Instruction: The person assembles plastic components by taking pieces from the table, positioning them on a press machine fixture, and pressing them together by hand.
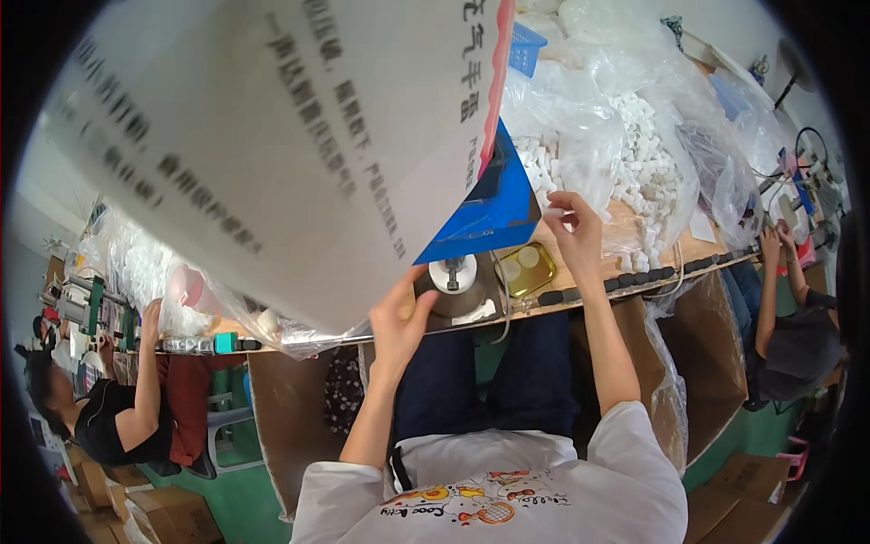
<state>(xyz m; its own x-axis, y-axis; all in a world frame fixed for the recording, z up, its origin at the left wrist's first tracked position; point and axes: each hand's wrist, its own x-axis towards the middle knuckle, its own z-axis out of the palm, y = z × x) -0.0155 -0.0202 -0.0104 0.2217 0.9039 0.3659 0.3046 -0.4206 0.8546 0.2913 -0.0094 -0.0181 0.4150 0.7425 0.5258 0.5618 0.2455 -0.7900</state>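
My right hand [576, 231] is raised at the right side of a blue machine housing [494, 213]. Its thumb and fingertips are pinched on a small white piece [552, 211], too small to make out fully. Below the housing is a round white fixture [452, 275] with a dark metal part at its middle. Just left of that fixture, my left hand [399, 322] has its thumb and forefinger apart, with nothing visible between them; its other fingers are partly hidden. A yellow tray [544, 288] with round white pieces lies right of the fixture.
A large printed white sheet [272, 163] blocks the upper left. Small white blocks [648, 150] are heaped among clear plastic bags at the right, near a blue basket [526, 50]. Black pieces [639, 279] line the table edge. Other people sit at both sides; cardboard boxes [172, 515] stand on the floor.
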